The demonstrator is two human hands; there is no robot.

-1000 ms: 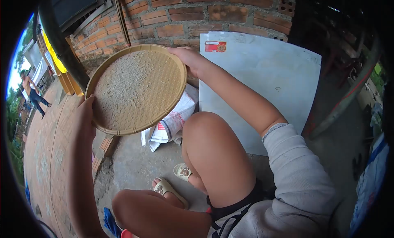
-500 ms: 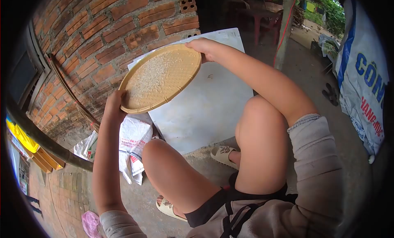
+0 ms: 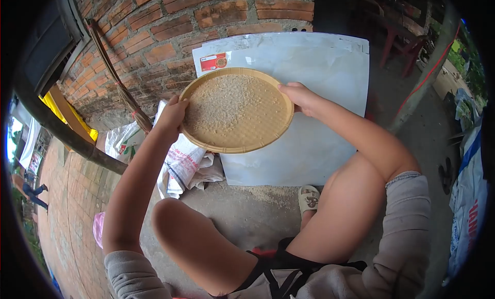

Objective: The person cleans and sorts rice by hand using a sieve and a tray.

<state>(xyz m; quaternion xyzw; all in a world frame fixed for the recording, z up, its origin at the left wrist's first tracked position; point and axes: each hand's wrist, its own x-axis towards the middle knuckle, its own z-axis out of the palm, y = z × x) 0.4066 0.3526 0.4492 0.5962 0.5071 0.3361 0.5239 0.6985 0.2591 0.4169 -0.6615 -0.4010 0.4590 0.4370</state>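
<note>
Both hands hold up a round woven tray (image 3: pixel 258 136) by its rim, in front of a pale board. My left hand (image 3: pixel 175 113) grips the left edge, its fingers wrapped round the rim. At the upper right edge my right hand (image 3: pixel 301 98) is closed on the rim, thumb on top. Small pale grains (image 3: pixel 221 100) lie over the tray's left and upper part, with the woven surface showing at the lower right.
The large pale board (image 3: pixel 330 118) leans against a brick wall (image 3: pixel 221 15). White sacks (image 3: pixel 180 162) stand left of it. Grains are scattered on the floor by the sandal (image 3: pixel 309 197). A curved pole (image 3: pixel 67 136) crosses the left side; a person (image 3: pixel 33 193) is at far left.
The tray has moved right and slightly down in view and is more level, both hands still on it. The view has turned left, and the grains have spread within the tray.
</note>
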